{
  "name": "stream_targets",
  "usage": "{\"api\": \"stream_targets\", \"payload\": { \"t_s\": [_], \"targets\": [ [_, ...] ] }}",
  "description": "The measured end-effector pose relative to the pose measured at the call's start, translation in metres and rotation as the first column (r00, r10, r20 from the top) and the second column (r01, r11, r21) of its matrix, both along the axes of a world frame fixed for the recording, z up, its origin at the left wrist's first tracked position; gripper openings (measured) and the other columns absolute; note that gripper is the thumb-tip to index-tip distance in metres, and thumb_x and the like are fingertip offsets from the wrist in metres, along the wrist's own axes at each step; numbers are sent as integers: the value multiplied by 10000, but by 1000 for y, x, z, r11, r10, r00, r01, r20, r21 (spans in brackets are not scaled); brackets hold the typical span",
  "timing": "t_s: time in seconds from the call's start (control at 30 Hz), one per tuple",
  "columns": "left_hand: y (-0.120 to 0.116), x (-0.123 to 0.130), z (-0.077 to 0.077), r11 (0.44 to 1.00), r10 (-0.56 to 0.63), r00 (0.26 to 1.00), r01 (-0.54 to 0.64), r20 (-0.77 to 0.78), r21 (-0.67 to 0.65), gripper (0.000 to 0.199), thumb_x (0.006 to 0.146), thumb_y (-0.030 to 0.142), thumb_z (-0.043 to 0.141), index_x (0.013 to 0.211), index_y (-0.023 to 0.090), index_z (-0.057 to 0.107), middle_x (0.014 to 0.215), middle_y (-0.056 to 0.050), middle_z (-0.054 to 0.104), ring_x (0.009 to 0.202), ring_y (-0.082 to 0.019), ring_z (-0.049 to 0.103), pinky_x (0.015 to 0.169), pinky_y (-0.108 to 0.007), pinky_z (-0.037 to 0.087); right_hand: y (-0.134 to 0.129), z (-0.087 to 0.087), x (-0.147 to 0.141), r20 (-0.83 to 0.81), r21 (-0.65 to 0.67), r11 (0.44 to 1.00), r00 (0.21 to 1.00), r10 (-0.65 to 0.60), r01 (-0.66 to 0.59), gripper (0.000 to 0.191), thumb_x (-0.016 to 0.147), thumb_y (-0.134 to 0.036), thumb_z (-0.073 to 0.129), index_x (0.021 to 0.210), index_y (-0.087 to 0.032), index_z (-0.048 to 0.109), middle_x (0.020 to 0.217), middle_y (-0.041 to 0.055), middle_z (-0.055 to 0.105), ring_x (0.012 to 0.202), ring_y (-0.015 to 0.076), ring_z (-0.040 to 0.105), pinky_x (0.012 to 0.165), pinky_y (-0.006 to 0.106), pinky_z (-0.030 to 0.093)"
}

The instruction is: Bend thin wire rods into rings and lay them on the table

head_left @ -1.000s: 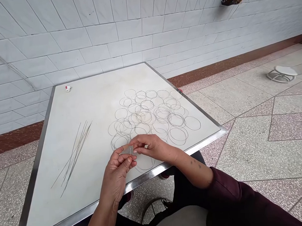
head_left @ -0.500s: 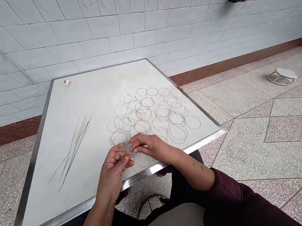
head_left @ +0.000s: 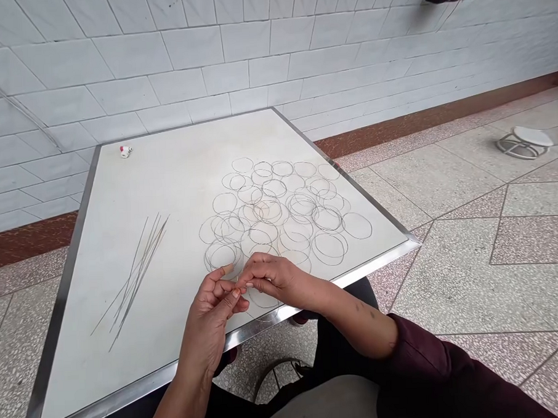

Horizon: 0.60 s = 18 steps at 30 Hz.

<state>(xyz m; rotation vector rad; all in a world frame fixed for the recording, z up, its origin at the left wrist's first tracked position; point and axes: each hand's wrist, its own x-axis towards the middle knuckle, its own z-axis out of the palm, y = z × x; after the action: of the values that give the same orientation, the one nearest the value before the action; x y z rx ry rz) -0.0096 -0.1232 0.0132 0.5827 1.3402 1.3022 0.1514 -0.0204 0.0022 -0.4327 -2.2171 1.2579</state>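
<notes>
Near the table's front edge, my left hand (head_left: 214,310) pinches a thin wire (head_left: 237,278) between thumb and fingers, its index finger raised. Against it, my right hand (head_left: 275,277) is closed with thumb and fingertips at the same wire, so the two hands meet. A wire loop (head_left: 263,306) shows below the fingers; whether it is the held wire I cannot tell. Beyond my hands, several thin wire rings (head_left: 329,248) lie overlapping on the white table (head_left: 180,170). To the left lies a loose bunch of straight wires (head_left: 136,280).
A small white and red object (head_left: 125,152) sits at the table's far left corner. The metal edging (head_left: 130,397) runs along the near side. A white-tiled wall (head_left: 189,46) stands behind, and a round stool (head_left: 526,141) is on the floor at right.
My right hand has moved slightly left and down, its fingertips closing onto the wire end that stood up from my left thumb. My left hand stays nearly still.
</notes>
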Motion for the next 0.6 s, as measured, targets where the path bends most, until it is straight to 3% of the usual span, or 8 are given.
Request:
{"api": "stream_targets", "payload": {
  "t_s": [0.23,0.43,0.6],
  "targets": [
    [-3,-2,-1,995,-97,991,98,-94,8,530,835,334,737,1301,211,518,815,35,678,695,-152,646,774,-341,505,5,-1,4,52,-59,997,997,55,-52,268,968,-175,612,1228,-227,579,909,-9,681,847,123,652,795,265,531],
    [-3,-2,0,990,-139,984,140,-110,1,491,838,326,736,1282,227,552,809,35,674,706,-156,647,765,-337,510,8,1,6,50,78,994,996,77,-81,110,1001,-245,577,1035,-213,677,988,17,689,961,136,634,880,272,506],
    [-2,-1,2,988,-156,987,156,-44,2,462,845,363,727,1262,225,583,837,4,702,709,-158,646,766,-336,508,8,4,6,40,81,993,996,82,-85,86,990,-224,595,1004,-199,676,926,10,677,925,129,629,849,254,507]
  ]
}}
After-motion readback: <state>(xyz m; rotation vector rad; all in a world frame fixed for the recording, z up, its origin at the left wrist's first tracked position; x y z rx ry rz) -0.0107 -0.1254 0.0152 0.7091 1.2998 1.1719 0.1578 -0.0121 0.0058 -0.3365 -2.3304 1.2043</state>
